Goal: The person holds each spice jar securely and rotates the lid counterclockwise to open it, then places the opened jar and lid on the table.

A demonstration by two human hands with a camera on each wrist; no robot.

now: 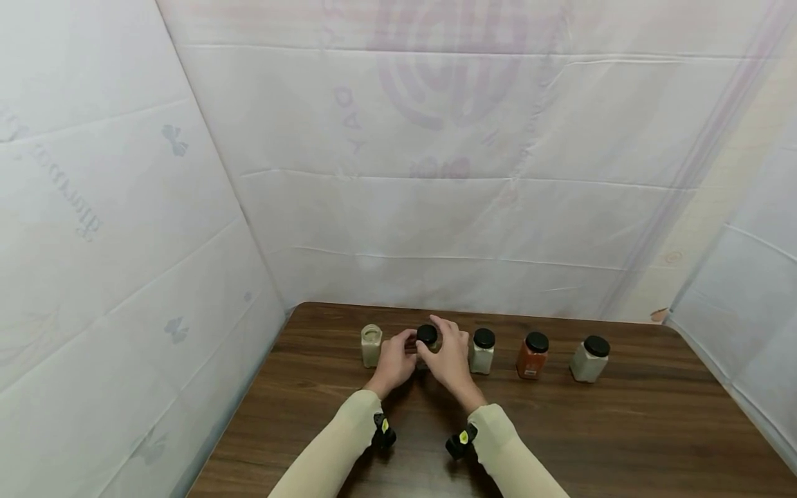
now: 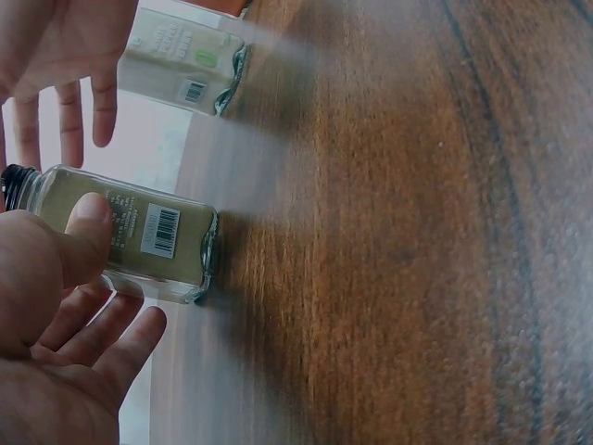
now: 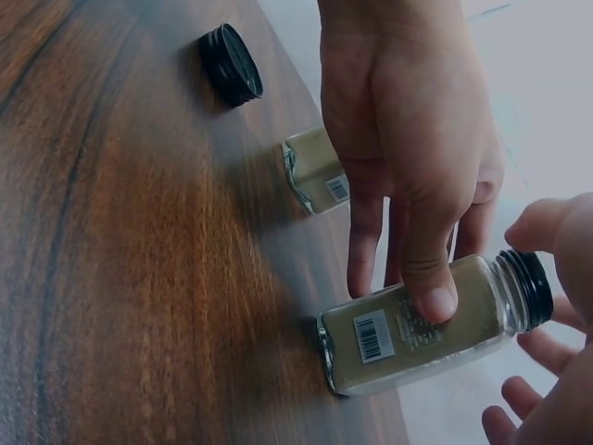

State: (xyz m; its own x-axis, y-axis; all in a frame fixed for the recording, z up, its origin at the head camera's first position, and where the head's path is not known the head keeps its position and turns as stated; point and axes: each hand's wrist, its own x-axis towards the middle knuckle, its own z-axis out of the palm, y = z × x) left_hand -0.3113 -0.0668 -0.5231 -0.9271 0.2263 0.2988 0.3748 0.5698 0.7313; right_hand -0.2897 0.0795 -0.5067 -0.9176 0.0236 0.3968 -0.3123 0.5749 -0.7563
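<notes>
A square glass spice jar of olive-coloured powder (image 3: 408,324) stands on the table with its black lid (image 1: 426,334) on. My left hand (image 1: 395,363) holds the jar's body, thumb on the label side and fingers behind it. Around the lid my right hand (image 1: 450,354) is spread, thumb and fingers on opposite sides; whether they touch the lid I cannot tell. Left of my hands stands a lidless jar of similar powder (image 1: 371,348). A loose black lid (image 3: 230,65) lies on the table beyond it in the right wrist view.
To the right of my hands stand a jar of pale powder (image 1: 482,354), a jar of orange-red powder (image 1: 532,360) and another pale jar (image 1: 588,363), all with black lids. White sheeting (image 1: 436,221) hangs behind the brown wooden table (image 1: 591,436).
</notes>
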